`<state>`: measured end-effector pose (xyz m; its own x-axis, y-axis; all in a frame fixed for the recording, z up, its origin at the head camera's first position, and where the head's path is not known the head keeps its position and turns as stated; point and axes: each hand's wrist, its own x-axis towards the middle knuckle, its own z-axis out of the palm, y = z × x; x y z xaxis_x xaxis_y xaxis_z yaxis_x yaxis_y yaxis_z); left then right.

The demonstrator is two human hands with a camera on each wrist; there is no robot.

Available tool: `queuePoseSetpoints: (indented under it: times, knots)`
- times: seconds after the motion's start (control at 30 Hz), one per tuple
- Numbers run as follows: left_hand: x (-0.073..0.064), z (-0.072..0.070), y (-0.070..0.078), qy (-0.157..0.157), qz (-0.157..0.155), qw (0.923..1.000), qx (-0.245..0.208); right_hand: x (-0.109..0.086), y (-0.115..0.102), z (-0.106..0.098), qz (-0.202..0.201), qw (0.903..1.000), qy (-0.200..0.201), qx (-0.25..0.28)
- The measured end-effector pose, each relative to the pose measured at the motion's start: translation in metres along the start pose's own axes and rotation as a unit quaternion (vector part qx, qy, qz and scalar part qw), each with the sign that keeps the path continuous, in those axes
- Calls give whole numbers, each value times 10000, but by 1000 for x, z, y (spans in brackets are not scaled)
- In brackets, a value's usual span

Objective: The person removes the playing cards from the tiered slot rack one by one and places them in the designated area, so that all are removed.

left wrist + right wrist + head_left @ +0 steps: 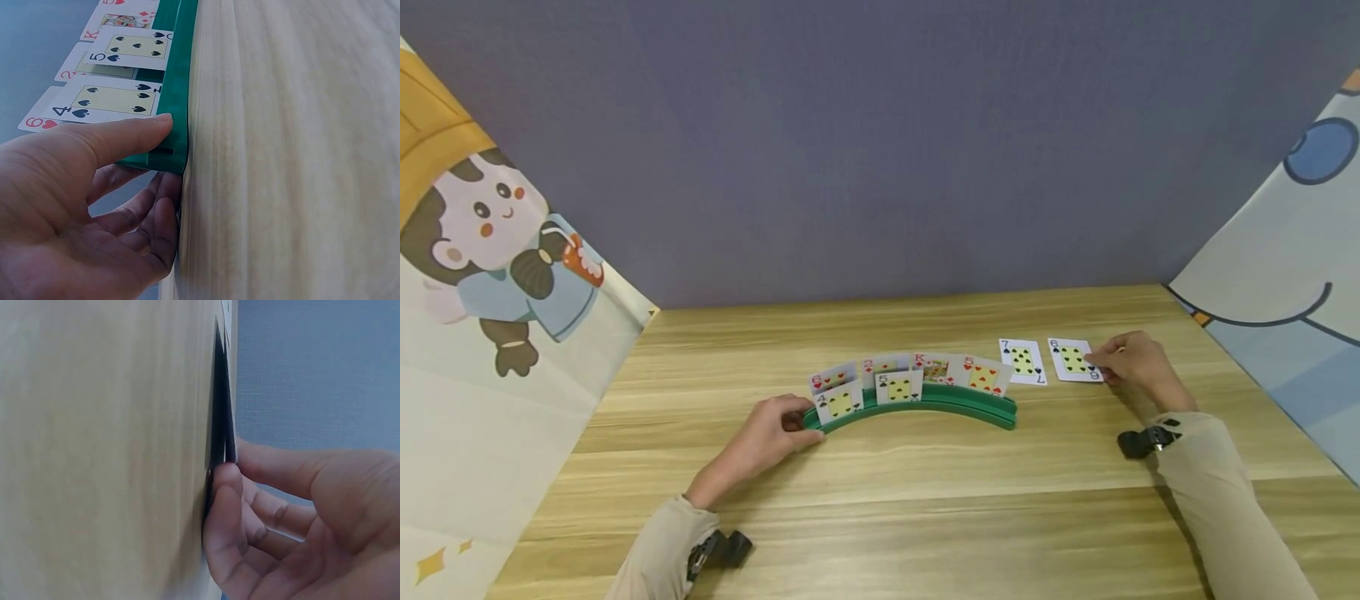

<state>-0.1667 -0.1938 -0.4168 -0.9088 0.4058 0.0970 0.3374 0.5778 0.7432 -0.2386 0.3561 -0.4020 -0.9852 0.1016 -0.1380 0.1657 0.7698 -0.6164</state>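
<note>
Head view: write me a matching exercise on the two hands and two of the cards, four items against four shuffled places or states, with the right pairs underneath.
Column one
1. Left hand
2. Right hand
3. 7 card
4. 4 of spades

Column two
A. Lying flat on the table
B. Pinching the black 6
C. Standing in the front row of the green holder
D. Gripping one end of the green holder

Pairs: 1-D, 2-B, 3-A, 4-C

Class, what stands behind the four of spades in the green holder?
The six of hearts: its upper part shows, but its lower part is hidden by the four of spades.
</note>
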Motion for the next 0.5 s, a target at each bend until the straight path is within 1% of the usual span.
queuePoseSetpoints:
  times: [0.2,0.27,0.5]
  knots:
    - [0,0,0,-17,-36,10000,-26,-1,0,-1,-68,9998,73,-158]
    - [0,-1,0,-15,-41,10000,-25,-2,0,-2,-150,9995,128,-244]
    - [-1,-1,1,-13,1,10000,-31,-5,-5,-6,-374,9983,342,-275]
